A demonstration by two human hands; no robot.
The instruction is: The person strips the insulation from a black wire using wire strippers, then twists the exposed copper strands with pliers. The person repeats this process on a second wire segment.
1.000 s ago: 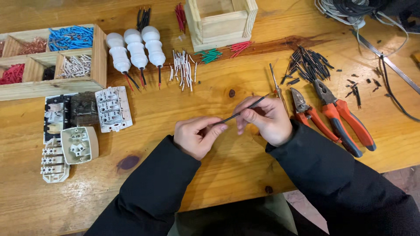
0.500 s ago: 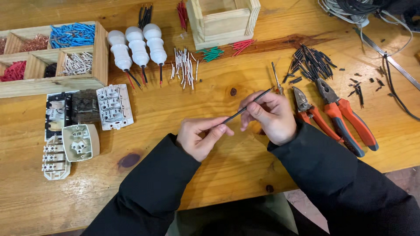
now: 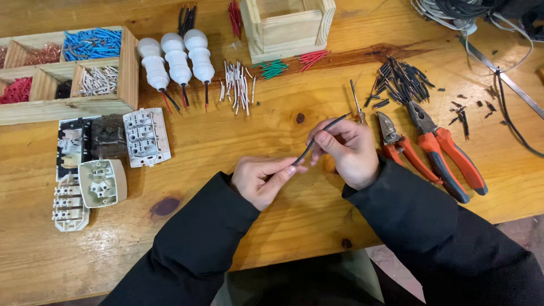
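We hold a thin black length of wire (image 3: 318, 139) between our two hands above the pale wooden workbench (image 3: 238, 141); our left hand (image 3: 262, 180) pinches its lower end between thumb and forefinger, and our right hand (image 3: 348, 152) is closed around its upper part, fingers curled, with the tip poking out past them toward the upper right; the wire runs tilted, low on the left and high on the right, clear of the bench; just beside our right hand lie two pairs of orange-handled pliers (image 3: 436, 150), side by side, and beyond them a loose heap of short black wire offcuts (image 3: 401, 82); a slim metal screwdriver (image 3: 356, 102) lies near our right fingertips; further left we see three white ceramic lamp holders (image 3: 177, 59), a scatter of white wire pieces (image 3: 238, 85), a wooden compartment tray of coloured wire bits (image 3: 73, 71), and white plastic switch parts (image 3: 99, 161)
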